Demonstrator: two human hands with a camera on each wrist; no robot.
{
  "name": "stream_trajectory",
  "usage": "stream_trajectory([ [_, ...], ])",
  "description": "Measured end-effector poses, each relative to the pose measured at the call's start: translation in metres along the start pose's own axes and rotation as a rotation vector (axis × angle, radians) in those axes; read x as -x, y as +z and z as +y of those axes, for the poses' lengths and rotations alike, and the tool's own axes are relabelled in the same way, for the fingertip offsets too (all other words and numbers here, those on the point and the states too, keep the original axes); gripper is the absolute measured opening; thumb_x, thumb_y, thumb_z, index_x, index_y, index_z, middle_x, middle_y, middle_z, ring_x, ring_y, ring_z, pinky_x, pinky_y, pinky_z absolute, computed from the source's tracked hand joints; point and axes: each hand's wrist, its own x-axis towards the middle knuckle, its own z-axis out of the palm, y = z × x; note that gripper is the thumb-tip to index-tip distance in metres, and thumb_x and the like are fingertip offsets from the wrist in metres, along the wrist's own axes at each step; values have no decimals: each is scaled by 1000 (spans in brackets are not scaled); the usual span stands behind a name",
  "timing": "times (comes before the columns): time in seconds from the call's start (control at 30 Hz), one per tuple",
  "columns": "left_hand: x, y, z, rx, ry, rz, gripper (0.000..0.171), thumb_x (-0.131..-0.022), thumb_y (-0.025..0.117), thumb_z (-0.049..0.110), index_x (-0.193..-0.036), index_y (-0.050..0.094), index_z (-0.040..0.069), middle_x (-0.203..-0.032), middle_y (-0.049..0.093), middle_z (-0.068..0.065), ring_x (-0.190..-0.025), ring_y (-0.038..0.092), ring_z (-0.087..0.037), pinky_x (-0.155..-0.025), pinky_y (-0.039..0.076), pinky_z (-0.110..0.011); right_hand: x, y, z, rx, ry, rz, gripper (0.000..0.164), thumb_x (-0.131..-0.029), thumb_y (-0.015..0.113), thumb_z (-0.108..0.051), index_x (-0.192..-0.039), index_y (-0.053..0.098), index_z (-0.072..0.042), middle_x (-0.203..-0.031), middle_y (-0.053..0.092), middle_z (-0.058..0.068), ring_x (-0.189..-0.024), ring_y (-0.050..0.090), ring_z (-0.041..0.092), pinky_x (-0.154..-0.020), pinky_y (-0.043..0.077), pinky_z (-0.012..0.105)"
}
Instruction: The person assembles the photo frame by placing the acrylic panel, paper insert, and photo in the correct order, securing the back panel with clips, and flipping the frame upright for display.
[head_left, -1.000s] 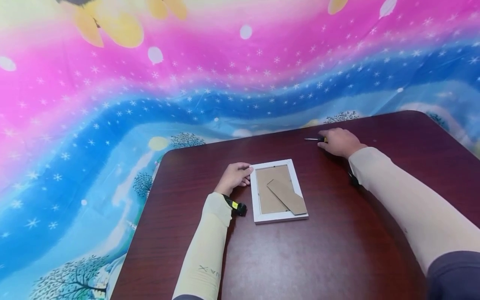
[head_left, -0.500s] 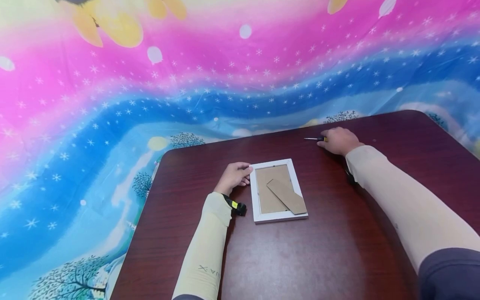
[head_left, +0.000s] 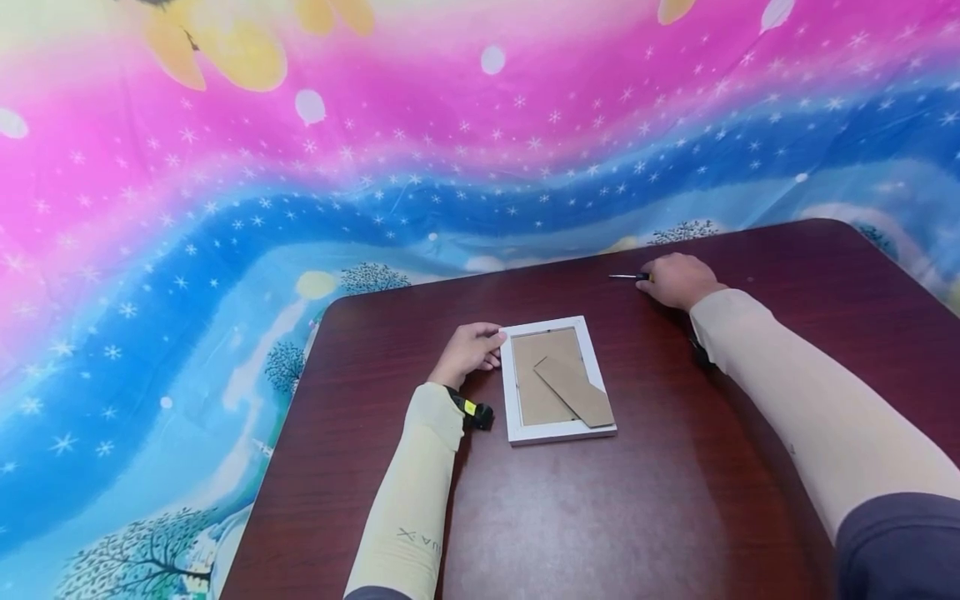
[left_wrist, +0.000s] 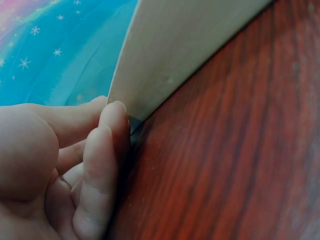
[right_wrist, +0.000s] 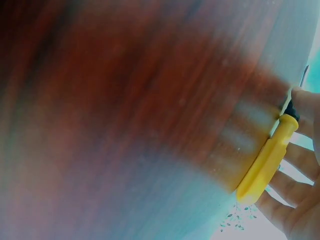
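Note:
A white picture frame lies back up on the table. Its brown backing board carries a stand leg set at a slant. My left hand holds the frame at its far left corner, thumb on the edge. In the left wrist view the curled fingertips meet the frame's side. Far to the right, near the back edge, my right hand grips a screwdriver with a yellow handle and black collar. Its metal shaft points left.
Behind the table hangs a colourful cloth with snowflakes and trees. The table's back edge runs close beyond the right hand. A black band with a yellow mark sits at the left wrist.
The right forearm has shifted slightly left, while the right hand stays at the screwdriver. The frame and the left hand stay in place.

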Motion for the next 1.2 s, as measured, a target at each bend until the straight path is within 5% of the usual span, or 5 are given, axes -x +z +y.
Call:
stream_trajectory([
  [0.27, 1, -1, 1, -4, 14, 8, 30, -97, 64, 25, -122, 64, 7, -84, 63, -13, -66, 64, -21, -58, 55, -28, 1, -3, -1, 56, -56, 46, 25, -98, 58, -16, -114, 69, 0, -104, 67, 23, -95, 62, 41, -82, 48, 57],
  [0.97, -1, 0, -4, 12, 7, 1, 32, -97, 64, 25, -122, 63, 5, -83, 63, -13, -66, 65, -21, -59, 55, -28, 15, -8, 2, 14, -33, 12, 20, -100, 56, -15, -102, 66, 1, -80, 63, 13, -71, 61, 30, -67, 50, 51],
  [1.2, 0, 0, -1, 4, 11, 2, 31, -97, 64, 24, -122, 63, 6, -83, 63, -13, -66, 65, -21, -58, 55, -28, 20, -12, 2, 6, -36, 15, 23, -100, 54, -16, -109, 64, 3, -89, 65, 17, -80, 63, 34, -73, 50, 54],
])
